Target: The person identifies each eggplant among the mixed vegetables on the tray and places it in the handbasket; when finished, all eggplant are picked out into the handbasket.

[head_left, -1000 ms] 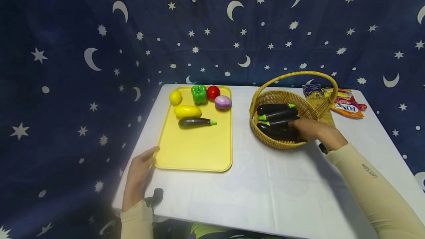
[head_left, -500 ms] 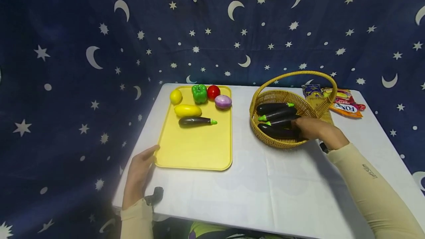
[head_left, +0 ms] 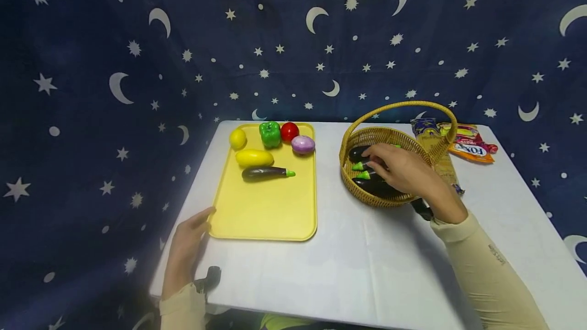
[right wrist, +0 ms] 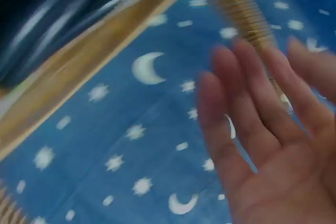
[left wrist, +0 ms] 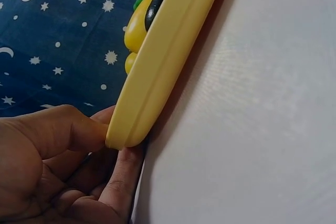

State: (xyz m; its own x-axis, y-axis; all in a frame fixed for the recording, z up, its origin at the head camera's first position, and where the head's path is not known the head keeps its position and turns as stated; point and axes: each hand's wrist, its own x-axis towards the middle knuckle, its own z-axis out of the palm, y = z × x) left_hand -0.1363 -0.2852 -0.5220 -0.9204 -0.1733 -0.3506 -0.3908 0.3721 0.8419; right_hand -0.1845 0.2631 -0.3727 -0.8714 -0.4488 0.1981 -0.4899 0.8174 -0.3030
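Observation:
At the near left corner of a yellow tray [head_left: 261, 213], my left hand [head_left: 181, 248] pinches the rim. In the left wrist view, the thumb is at the tray's edge and fingers lie under it. My right hand [head_left: 405, 172] is over a wicker basket [head_left: 373, 200] with bent fingers above several toy eggplants [head_left: 369, 185], partly hiding them. The right wrist view shows that hand [right wrist: 273, 145] with fingers spread and nothing in its grasp. On the tray lie an eggplant [head_left: 263, 172], a long yellow fruit [head_left: 254, 158] and a purple onion-like vegetable [head_left: 303, 144].
Along the tray's back are a lemon [head_left: 237, 139], a green bell pepper [head_left: 270, 134] and a tomato [head_left: 289, 132]. The basket's tall handle [head_left: 403, 104] arches overhead. Snack packets [head_left: 470, 144] lie behind it to the right. A star-patterned cloth [head_left: 275, 24] hangs behind the white table [head_left: 339, 269].
My right hand has lifted from the eggplants at the basket's right side and moved left and up over them. The left hand stays at the tray corner. The head view has shifted slightly.

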